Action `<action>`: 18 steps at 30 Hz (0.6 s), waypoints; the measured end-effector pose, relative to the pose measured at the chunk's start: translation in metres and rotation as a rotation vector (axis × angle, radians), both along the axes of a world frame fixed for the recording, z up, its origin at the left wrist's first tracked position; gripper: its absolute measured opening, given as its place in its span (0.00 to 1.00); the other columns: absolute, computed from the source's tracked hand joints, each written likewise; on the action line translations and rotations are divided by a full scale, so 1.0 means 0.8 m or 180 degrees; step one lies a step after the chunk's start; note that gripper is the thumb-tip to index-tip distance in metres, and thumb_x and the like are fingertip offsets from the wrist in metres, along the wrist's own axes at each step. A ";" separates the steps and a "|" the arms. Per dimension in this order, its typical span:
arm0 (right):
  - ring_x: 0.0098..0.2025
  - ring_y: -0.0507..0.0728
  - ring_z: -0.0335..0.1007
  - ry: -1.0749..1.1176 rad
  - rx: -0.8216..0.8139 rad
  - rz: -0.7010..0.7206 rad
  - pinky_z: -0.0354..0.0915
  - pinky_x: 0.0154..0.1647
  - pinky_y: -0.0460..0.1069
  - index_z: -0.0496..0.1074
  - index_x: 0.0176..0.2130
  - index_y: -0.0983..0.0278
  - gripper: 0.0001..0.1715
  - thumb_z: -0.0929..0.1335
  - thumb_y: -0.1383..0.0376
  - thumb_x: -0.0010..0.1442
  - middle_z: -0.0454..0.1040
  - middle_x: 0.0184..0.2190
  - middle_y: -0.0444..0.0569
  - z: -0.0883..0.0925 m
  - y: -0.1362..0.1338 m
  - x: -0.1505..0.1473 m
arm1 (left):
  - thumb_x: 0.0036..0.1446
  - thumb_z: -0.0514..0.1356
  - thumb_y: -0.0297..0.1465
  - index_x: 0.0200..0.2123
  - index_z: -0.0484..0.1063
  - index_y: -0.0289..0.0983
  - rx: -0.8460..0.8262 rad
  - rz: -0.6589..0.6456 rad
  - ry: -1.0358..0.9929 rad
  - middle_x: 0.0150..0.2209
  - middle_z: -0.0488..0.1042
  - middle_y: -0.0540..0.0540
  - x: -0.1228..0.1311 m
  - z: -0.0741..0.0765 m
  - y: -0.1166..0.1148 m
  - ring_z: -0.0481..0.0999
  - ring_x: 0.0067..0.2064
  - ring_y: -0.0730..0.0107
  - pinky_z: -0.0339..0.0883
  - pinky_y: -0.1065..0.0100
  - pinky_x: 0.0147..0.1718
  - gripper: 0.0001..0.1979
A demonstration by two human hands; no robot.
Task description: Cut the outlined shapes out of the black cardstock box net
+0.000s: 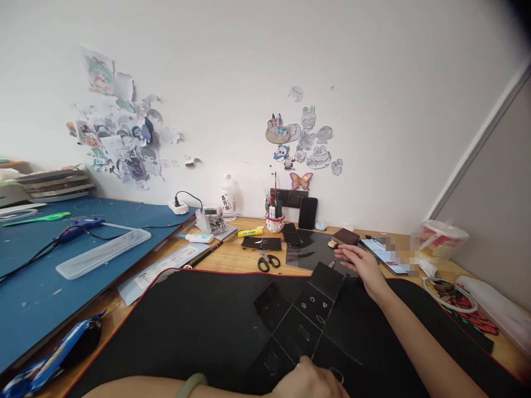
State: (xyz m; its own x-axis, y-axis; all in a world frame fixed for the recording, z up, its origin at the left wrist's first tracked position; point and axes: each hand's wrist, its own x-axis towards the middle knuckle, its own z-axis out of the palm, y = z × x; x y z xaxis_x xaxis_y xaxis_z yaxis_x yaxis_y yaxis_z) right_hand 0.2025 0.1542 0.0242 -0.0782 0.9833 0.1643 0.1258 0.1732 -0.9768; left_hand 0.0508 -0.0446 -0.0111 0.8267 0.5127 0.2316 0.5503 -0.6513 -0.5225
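Note:
A black paper cut-out [305, 318], cross-shaped with pale fold lines, lies tilted on the dark mat [186, 320]. Small outlines such as a star, a heart and a rectangle are drawn on its panels. At its near edge rests my left hand [309, 378], fingers curled; whatever they may hold is hidden, and the frame's bottom edge cuts the hand off. My right hand [363, 268] hovers by the far panel, fingers stretched out to the left and holding nothing I can see. Just past its fingertips is a small yellow item [332, 244]. A pale pointed tip [332, 264] shows beneath them.
Beyond the mat lie black-handled scissors [269, 261], a yellow glue tube [250, 232], black paper scraps [261, 243] and a pen cup [274, 222]. A lit phone [385, 255] and a plastic tub [443, 237] stand right. A blue board [37, 249] covers the left side.

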 end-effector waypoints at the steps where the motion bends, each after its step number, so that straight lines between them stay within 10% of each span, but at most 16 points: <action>1: 0.40 0.59 0.72 -0.0085 0.0081 -0.0008 0.68 0.37 0.50 0.72 0.35 0.66 0.17 0.67 0.57 0.48 0.75 0.36 0.55 0.000 0.001 -0.001 | 0.58 0.48 0.34 0.26 0.66 0.32 0.0120 0.0112 0.0008 0.17 0.68 0.48 0.000 0.003 0.003 0.64 0.15 0.72 0.55 0.72 0.11 0.14; 18: 0.38 0.56 0.68 -0.3554 0.1674 0.0183 0.61 0.26 0.46 0.69 0.41 0.60 0.15 0.59 0.66 0.57 0.72 0.38 0.48 -0.017 0.004 0.003 | 0.56 0.45 0.30 0.28 0.74 0.28 0.1114 0.0746 -0.0268 0.16 0.69 0.40 0.011 -0.018 0.030 0.64 0.13 0.69 0.55 0.72 0.10 0.20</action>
